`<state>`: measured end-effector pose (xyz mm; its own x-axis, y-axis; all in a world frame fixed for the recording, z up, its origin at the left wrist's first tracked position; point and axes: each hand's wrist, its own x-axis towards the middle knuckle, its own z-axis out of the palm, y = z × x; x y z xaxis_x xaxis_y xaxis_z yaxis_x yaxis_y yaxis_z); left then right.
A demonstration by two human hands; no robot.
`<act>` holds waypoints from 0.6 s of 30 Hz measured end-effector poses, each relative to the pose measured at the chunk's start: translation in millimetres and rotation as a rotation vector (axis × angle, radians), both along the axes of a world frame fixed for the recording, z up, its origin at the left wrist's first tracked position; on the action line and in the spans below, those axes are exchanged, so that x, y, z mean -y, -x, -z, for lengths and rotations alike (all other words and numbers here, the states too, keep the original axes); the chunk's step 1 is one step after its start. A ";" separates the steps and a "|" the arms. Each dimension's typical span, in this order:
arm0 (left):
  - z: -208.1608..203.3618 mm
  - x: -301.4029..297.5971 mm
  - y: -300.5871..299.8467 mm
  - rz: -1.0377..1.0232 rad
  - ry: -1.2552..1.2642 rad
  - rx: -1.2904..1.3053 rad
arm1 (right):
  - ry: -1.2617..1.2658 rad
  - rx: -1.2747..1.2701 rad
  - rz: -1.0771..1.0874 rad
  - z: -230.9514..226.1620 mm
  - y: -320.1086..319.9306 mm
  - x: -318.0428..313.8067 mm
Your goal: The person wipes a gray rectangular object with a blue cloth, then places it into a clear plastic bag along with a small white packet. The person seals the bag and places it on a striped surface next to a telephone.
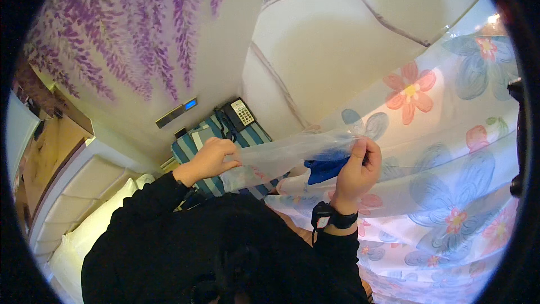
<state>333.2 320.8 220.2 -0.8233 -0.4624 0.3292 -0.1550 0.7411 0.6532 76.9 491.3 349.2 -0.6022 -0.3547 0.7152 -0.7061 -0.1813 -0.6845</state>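
Wall: pale, with purple hanging blossoms painted on it (pixel 225 28), fills the top left.
Curtain: big floral fabric, red and blue flowers (pixel 416 112), takes up the whole right side.
Headboard: padded, cream (pixel 93 177), over at the left with a pillow (pixel 98 219) against it.
Bedside table: striped blue-green cover (pixel 183 149), beyond the hands, phone (pixel 242 114) on top.
Clear plastic: strung between both hands in mid-air (pixel 270 155), bag or sheet, can't tell. Its left end droops below the left hand.
Right hand: thumb and fingers (pixel 358 169) pinched together on the plastic's upper right edge.
Left hand: fingertips (pixel 229 147) touching the left end, can't tell if they're closed on it.
Blue item: just left of the right hand (pixel 326 170), partly seen through the plastic.
Watch: black (pixel 323 218), right wrist.
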 end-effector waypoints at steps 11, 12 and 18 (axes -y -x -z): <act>-10.4 38.1 -63.5 -0.227 0.201 -0.023 | -0.083 0.242 0.080 39.6 61.5 3.4; -14.5 39.4 -68.8 -0.246 0.230 0.009 | -0.061 0.256 0.085 43.1 63.8 5.2; -21.3 47.6 -89.9 -0.056 0.222 0.035 | 0.009 0.469 0.041 40.8 79.3 5.0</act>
